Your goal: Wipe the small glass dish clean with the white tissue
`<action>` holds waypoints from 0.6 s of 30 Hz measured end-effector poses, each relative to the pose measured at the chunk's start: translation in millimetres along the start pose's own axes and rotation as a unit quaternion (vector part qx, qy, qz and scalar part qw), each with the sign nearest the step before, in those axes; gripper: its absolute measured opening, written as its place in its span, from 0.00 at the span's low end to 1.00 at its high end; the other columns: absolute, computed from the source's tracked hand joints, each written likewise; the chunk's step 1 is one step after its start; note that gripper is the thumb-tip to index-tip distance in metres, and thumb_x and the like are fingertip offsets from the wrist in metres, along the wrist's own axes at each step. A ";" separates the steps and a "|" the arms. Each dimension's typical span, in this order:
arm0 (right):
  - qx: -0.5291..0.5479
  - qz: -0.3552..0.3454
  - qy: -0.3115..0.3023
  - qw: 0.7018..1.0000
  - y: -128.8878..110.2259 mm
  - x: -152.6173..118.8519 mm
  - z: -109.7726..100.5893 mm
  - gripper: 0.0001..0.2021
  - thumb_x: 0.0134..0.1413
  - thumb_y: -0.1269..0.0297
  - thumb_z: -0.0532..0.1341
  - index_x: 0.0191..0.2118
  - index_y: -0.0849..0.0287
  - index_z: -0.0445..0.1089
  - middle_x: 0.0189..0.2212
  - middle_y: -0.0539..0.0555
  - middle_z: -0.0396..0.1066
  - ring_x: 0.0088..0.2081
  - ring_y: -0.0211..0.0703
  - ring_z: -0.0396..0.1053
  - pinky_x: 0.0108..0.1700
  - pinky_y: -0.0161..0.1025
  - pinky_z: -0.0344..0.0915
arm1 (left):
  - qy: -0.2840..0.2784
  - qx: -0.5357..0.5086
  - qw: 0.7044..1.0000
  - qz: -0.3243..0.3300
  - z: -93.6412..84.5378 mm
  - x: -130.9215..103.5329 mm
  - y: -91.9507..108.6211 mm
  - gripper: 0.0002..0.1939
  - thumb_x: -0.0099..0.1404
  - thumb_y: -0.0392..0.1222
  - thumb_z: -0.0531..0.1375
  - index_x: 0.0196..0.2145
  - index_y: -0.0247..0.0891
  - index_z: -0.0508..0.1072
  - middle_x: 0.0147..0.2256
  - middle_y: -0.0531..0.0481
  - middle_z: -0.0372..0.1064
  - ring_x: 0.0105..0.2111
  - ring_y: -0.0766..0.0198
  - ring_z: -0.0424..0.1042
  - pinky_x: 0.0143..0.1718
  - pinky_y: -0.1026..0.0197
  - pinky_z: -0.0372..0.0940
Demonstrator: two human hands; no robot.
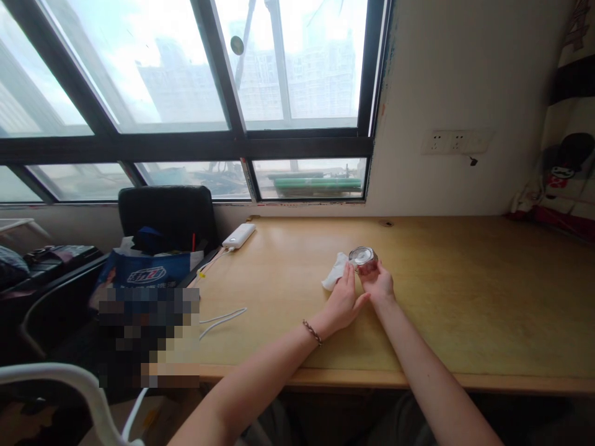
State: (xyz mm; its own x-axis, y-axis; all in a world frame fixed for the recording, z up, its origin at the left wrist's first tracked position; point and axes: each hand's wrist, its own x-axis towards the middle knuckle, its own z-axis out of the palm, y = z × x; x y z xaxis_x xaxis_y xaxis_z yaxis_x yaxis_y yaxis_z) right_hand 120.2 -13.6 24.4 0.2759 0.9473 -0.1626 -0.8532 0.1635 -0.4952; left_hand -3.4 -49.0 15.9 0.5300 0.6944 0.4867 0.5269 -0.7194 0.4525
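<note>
Above the table's middle, my right hand [380, 284] is closed around a small round container [366, 260] with a silvery, ringed end tilted up and a reddish side; it looks like a can or a jar. Beside it, my left hand [344, 297] has a crumpled white tissue [333, 272] between its fingers and the container's left side. Those fingers lie close together, with the thumb pointing toward my right wrist. A braided bracelet [312, 332] circles my left wrist. The fingers of my right hand are partly hidden behind the container.
A white power bank [239, 236] with a cable lies at the table's [465, 297] back left. A white cable loop [225, 317] lies nearer the left edge. A black chair [165, 214] with a blue bag [144, 272] stands left. Wall sockets [458, 142] are at back right.
</note>
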 end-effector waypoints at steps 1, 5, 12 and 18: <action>-0.011 -0.003 -0.006 1.000 0.6 -0.6 0.3 0.12 0.53 0.66 0.49 0.22 0.57 0.63 0.17 0.47 0.67 0.21 0.36 0.65 0.30 0.38 0.66 | 0.001 0.000 1.000 -0.003 0.3 0.5 -1.8 0.36 0.61 0.51 0.45 0.58 0.24 0.38 0.58 0.32 0.32 0.58 0.52 0.34 0.56 0.49 0.44; -0.049 -0.005 -0.028 0.998 4.5 -1.7 0.6 0.12 0.53 0.65 0.51 0.21 0.57 0.62 0.16 0.48 0.66 0.21 0.38 0.66 0.30 0.40 0.66 | 0.024 -0.005 0.999 -0.025 -0.4 3.1 -10.6 0.36 0.62 0.50 0.45 0.58 0.25 0.35 0.58 0.32 0.34 0.58 0.53 0.35 0.56 0.50 0.44; 0.016 0.037 -0.028 0.999 4.0 0.2 0.0 0.12 0.54 0.65 0.49 0.22 0.58 0.63 0.18 0.48 0.67 0.22 0.35 0.66 0.31 0.36 0.66 | 0.027 0.085 0.995 0.036 -6.8 2.8 1.3 0.39 0.60 0.54 0.45 0.57 0.20 0.37 0.58 0.28 0.28 0.58 0.47 0.29 0.54 0.46 0.44; 0.004 0.043 -0.024 0.999 3.0 -5.8 4.6 0.13 0.54 0.66 0.49 0.22 0.58 0.64 0.18 0.47 0.67 0.22 0.33 0.66 0.31 0.33 0.66 | 0.031 0.153 0.983 0.094 -8.8 4.6 6.5 0.41 0.59 0.59 0.41 0.57 0.18 0.42 0.57 0.26 0.31 0.58 0.46 0.30 0.53 0.46 0.45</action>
State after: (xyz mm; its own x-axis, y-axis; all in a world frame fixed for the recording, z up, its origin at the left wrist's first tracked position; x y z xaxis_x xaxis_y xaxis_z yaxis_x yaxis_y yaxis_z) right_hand 114.0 -17.3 27.8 0.1811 0.9698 -0.1635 -0.8766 0.0838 -0.4740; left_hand -3.4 -50.7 27.7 0.6005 0.5407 0.5891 0.6039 -0.7896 0.1091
